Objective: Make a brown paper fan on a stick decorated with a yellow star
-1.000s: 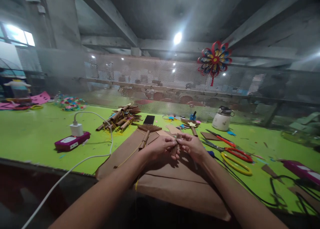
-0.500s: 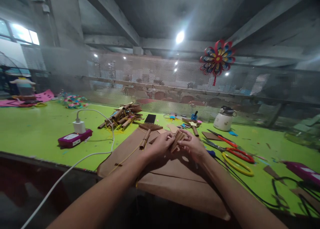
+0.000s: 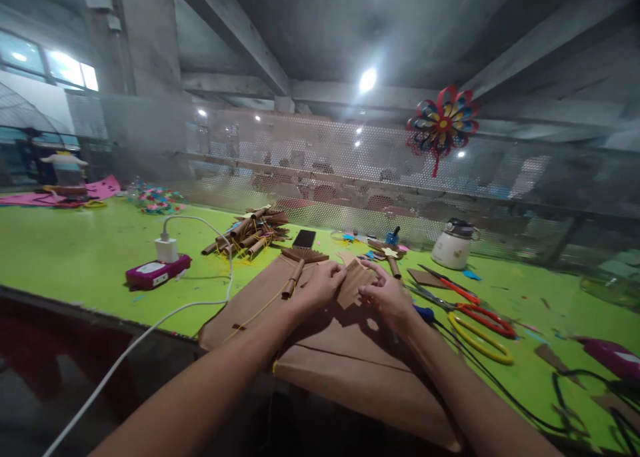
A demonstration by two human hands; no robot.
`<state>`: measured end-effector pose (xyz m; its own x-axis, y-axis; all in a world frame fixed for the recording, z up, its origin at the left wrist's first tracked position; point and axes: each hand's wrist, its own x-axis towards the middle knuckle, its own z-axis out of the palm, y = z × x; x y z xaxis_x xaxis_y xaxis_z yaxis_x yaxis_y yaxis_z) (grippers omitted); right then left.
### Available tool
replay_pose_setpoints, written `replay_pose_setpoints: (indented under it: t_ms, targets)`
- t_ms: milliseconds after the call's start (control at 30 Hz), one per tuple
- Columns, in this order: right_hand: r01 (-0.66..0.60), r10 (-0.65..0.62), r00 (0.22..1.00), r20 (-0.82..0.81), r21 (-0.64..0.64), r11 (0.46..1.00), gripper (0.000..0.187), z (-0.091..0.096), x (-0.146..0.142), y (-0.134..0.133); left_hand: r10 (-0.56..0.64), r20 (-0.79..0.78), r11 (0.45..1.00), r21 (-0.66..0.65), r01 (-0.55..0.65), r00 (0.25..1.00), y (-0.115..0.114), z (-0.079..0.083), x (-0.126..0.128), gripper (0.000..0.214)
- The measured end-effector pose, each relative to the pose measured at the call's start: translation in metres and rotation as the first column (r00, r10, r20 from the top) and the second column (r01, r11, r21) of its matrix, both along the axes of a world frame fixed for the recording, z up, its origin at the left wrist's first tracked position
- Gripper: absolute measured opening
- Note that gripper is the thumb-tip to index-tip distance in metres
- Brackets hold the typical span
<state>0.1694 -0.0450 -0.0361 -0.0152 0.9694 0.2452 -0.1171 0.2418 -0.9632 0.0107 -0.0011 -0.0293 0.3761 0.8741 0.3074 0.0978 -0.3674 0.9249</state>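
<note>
Both hands meet above a large sheet of brown kraft paper [image 3: 350,370] on the green table [image 3: 75,257]. My left hand [image 3: 323,285] and my right hand [image 3: 387,297] pinch a small pleated piece of brown paper [image 3: 354,282] between them, fanned partly open. Just behind my left hand lies a finished brown paper fan with a rolled handle [image 3: 296,267]. A yellow string [image 3: 250,317] trails from it across the sheet.
A pile of rolled brown paper fans [image 3: 250,234] and a black phone [image 3: 304,238] lie farther back. A purple power strip with white charger [image 3: 157,270] sits left, its cable running toward me. Scissors with red and yellow handles [image 3: 475,324], a white pot [image 3: 453,247] and black cables lie right.
The pleated paper was a closed narrow strip held upright; the hands have spread it into a wider fan shape. The view has shifted slightly right.
</note>
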Motion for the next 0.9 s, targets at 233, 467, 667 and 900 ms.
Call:
replay_pose_setpoints:
  t_ms: [233, 467, 667, 900]
  targets:
    - [-0.049, 0.049, 0.998, -0.043, -0.003, 0.999, 0.069, 0.0, 0.001, -0.001, -0.036, 0.085, 0.998, -0.041, 0.039, 0.996, 0.004, -0.006, 0.001, 0.022]
    - [-0.083, 0.081, 0.993, -0.087, -0.015, 0.996, 0.06, -0.002, 0.001, 0.002, -0.003, 0.176, 0.986, -0.161, 0.032, 0.984, -0.004, 0.002, -0.003, 0.024]
    - [-0.129, 0.127, 0.99, -0.063, -0.03, 0.991, 0.041, -0.006, -0.004, 0.002, -0.034, 0.157, 0.995, -0.091, 0.049, 0.987, -0.004, -0.001, 0.001, 0.019]
    - [-0.111, 0.106, 0.989, -0.099, -0.047, 0.993, 0.063, -0.007, -0.004, 0.004, -0.049, 0.157, 0.988, -0.136, 0.07, 0.986, -0.013, 0.008, 0.0, 0.014]
